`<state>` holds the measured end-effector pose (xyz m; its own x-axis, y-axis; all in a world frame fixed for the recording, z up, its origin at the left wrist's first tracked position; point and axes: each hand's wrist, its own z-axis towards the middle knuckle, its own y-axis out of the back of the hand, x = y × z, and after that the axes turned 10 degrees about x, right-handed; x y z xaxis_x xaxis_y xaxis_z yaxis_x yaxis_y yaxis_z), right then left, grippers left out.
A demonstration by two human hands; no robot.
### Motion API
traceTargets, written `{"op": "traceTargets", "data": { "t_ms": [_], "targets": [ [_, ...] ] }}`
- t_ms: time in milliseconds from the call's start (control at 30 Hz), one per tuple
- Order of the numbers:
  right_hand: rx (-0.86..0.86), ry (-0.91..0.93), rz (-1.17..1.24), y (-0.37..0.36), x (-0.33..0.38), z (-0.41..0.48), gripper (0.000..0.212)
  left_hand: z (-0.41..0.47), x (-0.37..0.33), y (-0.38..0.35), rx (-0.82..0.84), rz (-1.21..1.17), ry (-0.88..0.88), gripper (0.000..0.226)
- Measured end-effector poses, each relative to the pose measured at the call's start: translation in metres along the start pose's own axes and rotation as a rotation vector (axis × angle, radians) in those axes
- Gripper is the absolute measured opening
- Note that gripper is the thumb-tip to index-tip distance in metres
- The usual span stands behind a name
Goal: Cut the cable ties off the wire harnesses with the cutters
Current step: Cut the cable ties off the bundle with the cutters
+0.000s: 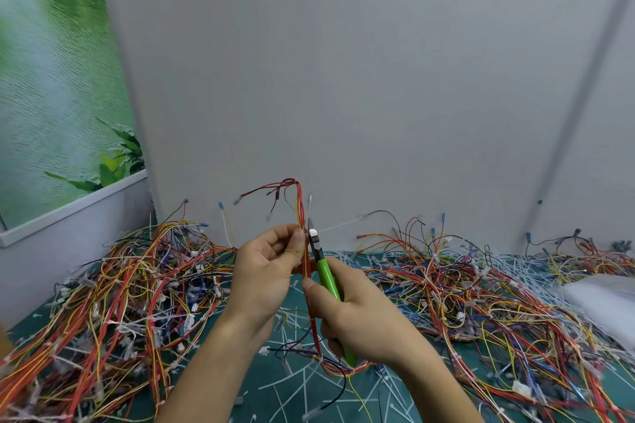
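Green-handled cutters [324, 273] gripped in right hand [357, 316], left hand [266, 271] pinching upright red wire harness [301, 213]

Both forearms are bare, with no sleeves, and the hands [302, 288] wear no gloves or rings.

Both bare forearms reach up from the lower edge and meet at centre. The left hand [266, 269] is curled, thumb and fingertips pinched together at its top. The right hand [357, 314] is closed in a fist, thumb lying along its upper side
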<state>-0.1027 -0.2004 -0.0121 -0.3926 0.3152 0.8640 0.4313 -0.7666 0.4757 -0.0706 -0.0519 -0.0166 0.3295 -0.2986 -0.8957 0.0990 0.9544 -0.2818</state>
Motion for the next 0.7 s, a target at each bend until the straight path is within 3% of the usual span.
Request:
{"op": "traceTargets", "data": {
  "t_ms": [200,567,700],
  "targets": [
    [0.051,0.0,-0.056,0.004,-0.004,-0.003,0.012,0.002,0.0,0.003,-0.053,0.002,-0.001,0.014],
    [0.055,-0.005,-0.044,0.008,-0.003,-0.003,0.018,0.004,-0.001,0.008,-0.018,0.168,-0.086,0.008],
    [0.056,-0.006,-0.045,0.011,-0.004,-0.003,0.01,0.001,-0.002,0.005,-0.03,0.183,-0.094,0.022]
  ]
}}
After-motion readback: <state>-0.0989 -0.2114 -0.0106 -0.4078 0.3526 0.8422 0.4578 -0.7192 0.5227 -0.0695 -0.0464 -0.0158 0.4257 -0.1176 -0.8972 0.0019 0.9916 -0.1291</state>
